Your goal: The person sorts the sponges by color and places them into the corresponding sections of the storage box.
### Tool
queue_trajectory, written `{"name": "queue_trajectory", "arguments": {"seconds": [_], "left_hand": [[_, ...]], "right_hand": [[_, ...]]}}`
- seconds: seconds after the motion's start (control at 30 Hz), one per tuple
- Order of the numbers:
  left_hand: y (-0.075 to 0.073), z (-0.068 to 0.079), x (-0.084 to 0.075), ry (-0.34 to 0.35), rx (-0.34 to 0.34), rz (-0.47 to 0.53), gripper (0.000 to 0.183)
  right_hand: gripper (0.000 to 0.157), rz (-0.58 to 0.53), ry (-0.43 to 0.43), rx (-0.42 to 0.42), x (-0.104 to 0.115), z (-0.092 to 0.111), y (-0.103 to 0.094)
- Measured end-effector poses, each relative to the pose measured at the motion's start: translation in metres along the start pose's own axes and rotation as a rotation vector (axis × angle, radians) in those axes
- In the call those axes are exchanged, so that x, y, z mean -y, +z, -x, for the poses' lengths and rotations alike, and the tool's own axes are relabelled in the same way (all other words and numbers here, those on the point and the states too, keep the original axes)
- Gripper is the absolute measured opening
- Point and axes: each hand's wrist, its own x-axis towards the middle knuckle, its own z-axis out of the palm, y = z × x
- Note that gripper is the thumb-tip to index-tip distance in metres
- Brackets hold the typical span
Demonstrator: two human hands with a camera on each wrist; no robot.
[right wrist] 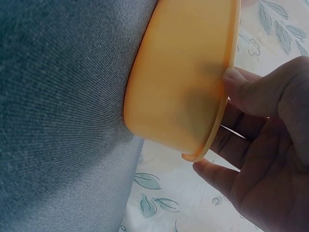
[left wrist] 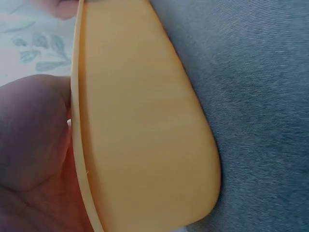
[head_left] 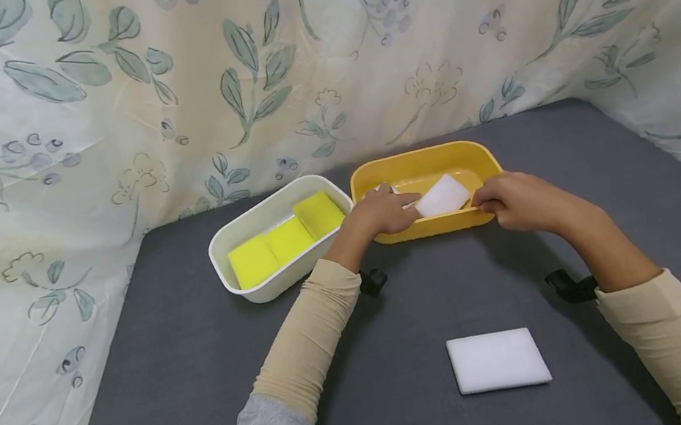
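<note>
In the head view my right hand (head_left: 522,200) grips the front right rim of the orange-yellow plastic bin (head_left: 446,225). The right wrist view shows the thumb (right wrist: 246,89) on the outer side of that bin and the other fingers behind its rim. My left hand (head_left: 386,211) reaches over the bin's front left rim, fingers inside. Beside its fingertips a white sponge block (head_left: 442,195) lies tilted in the bin. Bits of white show around the left hand, mostly covered by it. In the left wrist view the bin's wall (left wrist: 140,116) hides the left fingers, so their hold is unclear.
A white bin (head_left: 284,278) with yellow sponges (head_left: 289,240) in a row stands to the left, close against the orange-yellow one. Another white sponge block (head_left: 498,361) lies flat on the dark grey cloth (head_left: 409,395) nearer me. Behind the table hangs a leaf-patterned curtain (head_left: 355,91).
</note>
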Motion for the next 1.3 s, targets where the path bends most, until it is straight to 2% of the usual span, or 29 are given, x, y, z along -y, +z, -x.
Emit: {"name": "queue_trajectory", "arguments": {"seconds": [0.13, 0.23, 0.37, 0.47, 0.53, 0.63, 0.7, 0.77, 0.83, 0.87, 0.97, 1.03, 1.07, 1.13, 1.3], "left_hand": [[-0.004, -0.003, -0.002, 0.012, 0.014, 0.011, 0.044], [-0.005, -0.006, -0.002, 0.013, -0.014, -0.006, 0.037], [-0.005, -0.007, -0.002, -0.036, -0.047, 0.020, 0.046], [-0.006, -0.008, -0.002, -0.046, -0.074, 0.027, 0.050], [-0.005, -0.008, -0.002, -0.047, -0.112, 0.031, 0.047], [-0.002, -0.007, -0.002, -0.036, -0.202, 0.017, 0.032], [0.000, -0.005, -0.004, -0.009, -0.269, 0.028, 0.025], [0.000, -0.002, -0.007, 0.047, -0.301, 0.045, 0.028], [0.000, 0.000, -0.011, 0.127, -0.280, 0.053, 0.035], [-0.001, 0.001, -0.013, 0.167, -0.243, 0.063, 0.038], [-0.003, 0.004, -0.020, 0.283, -0.080, 0.065, 0.042], [-0.003, 0.005, -0.023, 0.325, 0.015, 0.062, 0.044], [-0.003, 0.005, -0.024, 0.327, 0.043, 0.054, 0.045], [-0.001, 0.005, -0.026, 0.307, 0.056, 0.025, 0.047], [0.005, 0.009, -0.027, 0.184, -0.029, -0.101, 0.053]], "right_hand": [[0.016, -0.004, -0.006, 0.004, 0.000, 0.001, 0.000], [0.016, -0.007, -0.004, 0.007, 0.000, 0.001, 0.000], [0.016, -0.007, 0.009, 0.004, 0.000, 0.000, -0.001], [0.016, -0.005, 0.012, 0.001, 0.001, 0.000, -0.002], [0.017, -0.004, 0.015, 0.001, 0.001, -0.001, -0.001], [0.016, -0.009, 0.014, 0.003, 0.002, -0.001, -0.001], [0.016, -0.011, 0.012, 0.005, 0.003, -0.001, -0.001], [0.016, -0.011, 0.006, 0.003, 0.003, -0.002, -0.002], [0.016, -0.011, 0.002, 0.000, 0.004, -0.002, -0.002], [0.016, -0.010, 0.001, -0.002, 0.003, -0.002, -0.002], [0.015, -0.009, -0.003, -0.010, 0.002, -0.001, -0.003], [0.015, -0.007, -0.003, -0.011, 0.002, -0.001, -0.003], [0.015, -0.005, -0.004, -0.010, 0.001, -0.001, -0.003], [0.015, -0.004, -0.008, -0.004, 0.001, -0.001, -0.003], [0.014, -0.007, -0.011, 0.002, 0.001, -0.001, -0.002]]}}
